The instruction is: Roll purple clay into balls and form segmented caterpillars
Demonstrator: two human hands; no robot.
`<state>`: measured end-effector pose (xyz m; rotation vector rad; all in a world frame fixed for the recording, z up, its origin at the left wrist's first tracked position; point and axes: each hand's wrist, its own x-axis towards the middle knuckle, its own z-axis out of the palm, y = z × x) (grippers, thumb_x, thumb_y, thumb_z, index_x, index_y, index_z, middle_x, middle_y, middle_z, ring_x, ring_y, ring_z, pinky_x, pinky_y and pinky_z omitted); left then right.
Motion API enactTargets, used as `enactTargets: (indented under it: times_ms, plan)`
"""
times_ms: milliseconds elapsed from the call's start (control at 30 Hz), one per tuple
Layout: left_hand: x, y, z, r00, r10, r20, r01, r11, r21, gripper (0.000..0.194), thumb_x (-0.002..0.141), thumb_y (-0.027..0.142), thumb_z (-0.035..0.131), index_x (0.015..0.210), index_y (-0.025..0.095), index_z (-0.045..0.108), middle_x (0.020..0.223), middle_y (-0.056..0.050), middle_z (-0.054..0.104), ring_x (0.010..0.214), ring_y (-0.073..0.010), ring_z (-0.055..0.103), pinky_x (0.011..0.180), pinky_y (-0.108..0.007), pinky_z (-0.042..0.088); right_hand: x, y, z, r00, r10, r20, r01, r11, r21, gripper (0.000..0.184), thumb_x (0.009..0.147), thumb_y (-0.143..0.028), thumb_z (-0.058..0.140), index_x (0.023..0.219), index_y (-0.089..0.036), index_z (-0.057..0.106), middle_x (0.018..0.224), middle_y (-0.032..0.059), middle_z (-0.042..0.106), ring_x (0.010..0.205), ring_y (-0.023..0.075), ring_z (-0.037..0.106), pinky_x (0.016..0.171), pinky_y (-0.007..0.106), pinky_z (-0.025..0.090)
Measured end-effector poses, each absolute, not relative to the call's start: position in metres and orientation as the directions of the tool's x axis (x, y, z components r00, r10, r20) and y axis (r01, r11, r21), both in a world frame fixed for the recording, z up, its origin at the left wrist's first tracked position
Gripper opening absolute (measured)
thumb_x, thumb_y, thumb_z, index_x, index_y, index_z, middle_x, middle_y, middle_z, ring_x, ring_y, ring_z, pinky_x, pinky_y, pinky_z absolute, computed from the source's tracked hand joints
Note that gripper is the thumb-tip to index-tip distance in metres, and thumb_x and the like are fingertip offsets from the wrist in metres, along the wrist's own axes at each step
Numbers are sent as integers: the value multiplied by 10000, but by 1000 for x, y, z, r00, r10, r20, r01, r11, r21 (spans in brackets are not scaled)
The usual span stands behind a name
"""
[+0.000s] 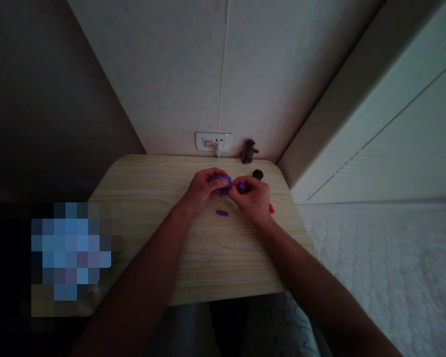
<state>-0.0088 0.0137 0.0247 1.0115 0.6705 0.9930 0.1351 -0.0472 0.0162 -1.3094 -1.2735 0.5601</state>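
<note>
My left hand (202,191) is closed around a purple piece (222,182) held above the middle of a light wooden table (152,238). Touching it from the right, my right hand (253,198) pinches a smaller purple bit (242,186), and the two pieces meet between my fingertips. A loose small purple piece (222,213) lies on the table just below both hands. Something small and red (271,208) shows at the right edge of my right hand, mostly hidden by it.
A dark round object (257,174) and a small brown figurine (249,151) stand at the table's back right. A wall socket (213,141) with a plug sits behind the table. A white quilted bed (386,267) lies to the right; a pixelated patch covers the lower left.
</note>
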Motion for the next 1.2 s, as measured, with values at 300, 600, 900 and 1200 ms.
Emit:
enactTargets:
  times_ms: [300, 600, 900, 1200]
  plan:
    - [-10, 15, 25, 397, 918, -15, -420, 197, 886, 292, 511, 210, 876, 756, 156, 727, 700, 17, 728, 614, -89, 648, 609, -215, 518, 137, -44, 18, 268, 899, 346, 271, 274, -923, 128, 746, -308, 800, 797, -193, 772, 678, 13, 722, 591, 137, 620, 564, 261, 515]
    - [-11, 18, 21, 334, 942, 34, -456, 130, 881, 351, 524, 241, 914, 809, 165, 725, 735, 23, 726, 663, -94, 666, 659, -226, 557, 145, -39, 13, 174, 915, 364, 130, 346, -929, 288, 773, -461, 876, 957, -240, 853, 902, 62, 816, 691, 167, 704, 635, 305, 590]
    - [-13, 20, 9, 277, 942, 192, -275, -114, 955, 316, 617, 282, 910, 883, 175, 778, 780, 11, 740, 672, -99, 641, 639, -218, 525, 137, -38, 20, 251, 958, 136, -84, 162, -983, 279, 634, -385, 937, 779, -192, 796, 493, -46, 607, 416, 77, 454, 398, 212, 334]
    - [-11, 28, 13, -70, 969, 238, -90, -244, 966, 240, 624, 286, 821, 825, 177, 747, 726, 8, 721, 638, -121, 638, 637, -245, 518, 133, -43, 16, 177, 974, 142, -148, 169, -974, 169, 740, -334, 851, 758, -199, 751, 532, -46, 610, 429, 71, 449, 420, 213, 326]
